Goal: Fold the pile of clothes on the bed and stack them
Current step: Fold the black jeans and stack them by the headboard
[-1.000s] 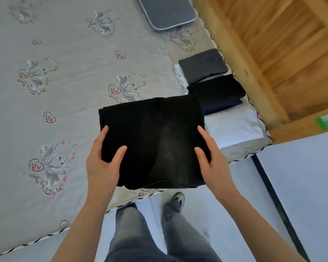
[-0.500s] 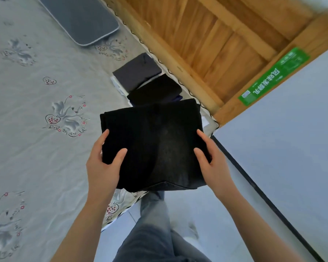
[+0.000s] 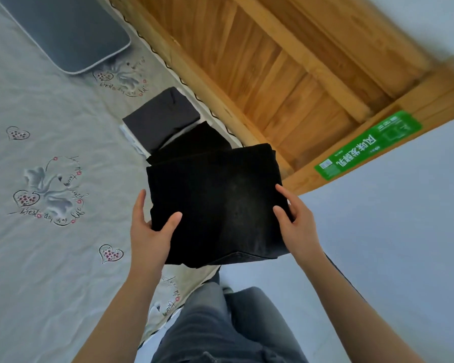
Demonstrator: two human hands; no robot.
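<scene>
A folded black garment (image 3: 215,203) hangs in the air over the bed's near corner. My left hand (image 3: 152,231) grips its left edge, thumb on top and fingers beneath. My right hand (image 3: 296,224) grips its right edge the same way. Just beyond it, on the bed (image 3: 50,244), lies a folded black garment (image 3: 194,142), partly hidden by the one I hold. Behind that sits a folded dark grey garment (image 3: 163,116) on something white.
A grey pillow (image 3: 63,30) lies at the bed's far side. A wooden footboard (image 3: 260,61) with a green label (image 3: 367,145) runs along the bed's right. The pale floor and my legs in grey trousers (image 3: 220,331) are below.
The view has swung right and closer to the folded stack. The black garment, still held by both hands, now overlaps the black folded piece on the bed.
</scene>
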